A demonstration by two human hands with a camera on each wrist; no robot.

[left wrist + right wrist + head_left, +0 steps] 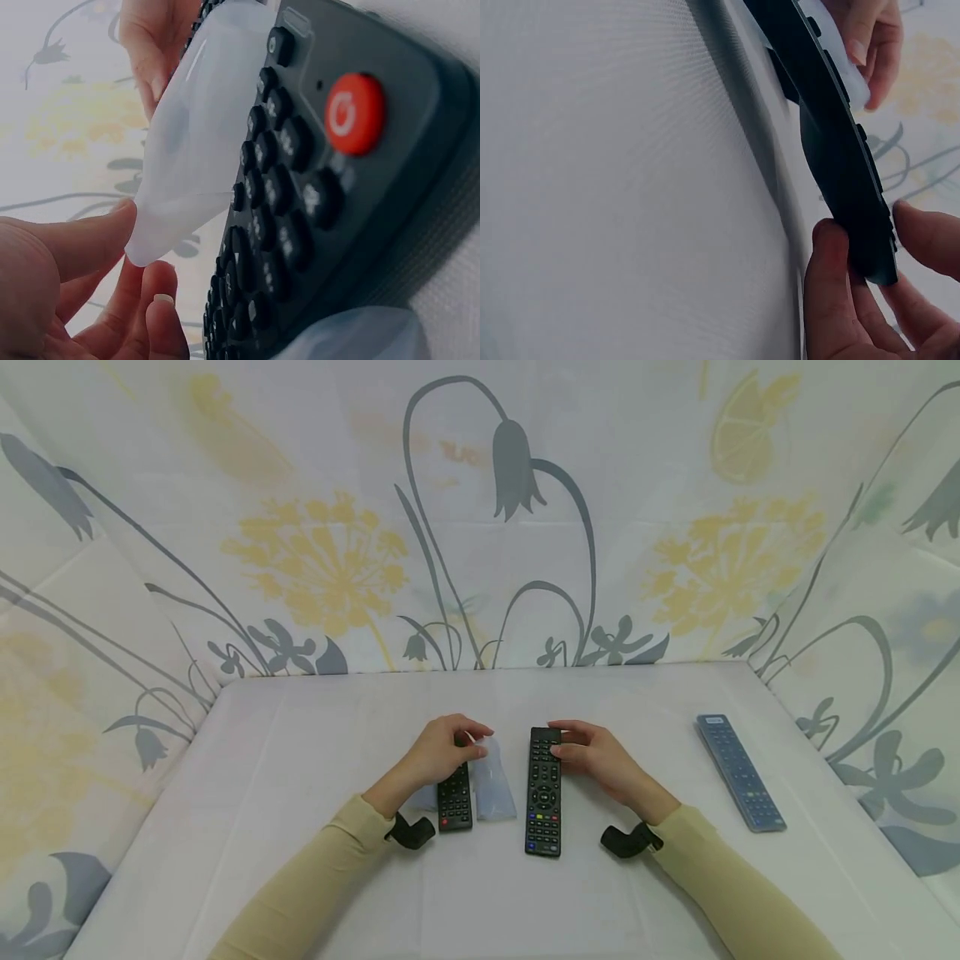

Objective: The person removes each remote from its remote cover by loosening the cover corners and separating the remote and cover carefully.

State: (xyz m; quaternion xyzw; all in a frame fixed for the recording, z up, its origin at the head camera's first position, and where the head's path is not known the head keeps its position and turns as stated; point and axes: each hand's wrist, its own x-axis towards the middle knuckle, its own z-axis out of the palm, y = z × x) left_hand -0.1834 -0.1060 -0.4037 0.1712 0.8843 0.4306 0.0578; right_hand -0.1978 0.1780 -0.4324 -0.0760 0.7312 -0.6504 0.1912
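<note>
L hand [444, 753] pinching translucent sleeve [494, 785], R hand [598, 757] gripping blk remote [543, 795]

soft, even head-view light; dim wrist views with floral backdrop [82, 112] blurry

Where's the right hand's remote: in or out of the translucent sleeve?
Out: the head view shows that remote bare, beside the sleeve the left hand pinches.

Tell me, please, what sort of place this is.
Perhaps a makeshift filming booth, though I can't be certain: floral sheets hang on three sides of a white table with remotes on it.
</note>
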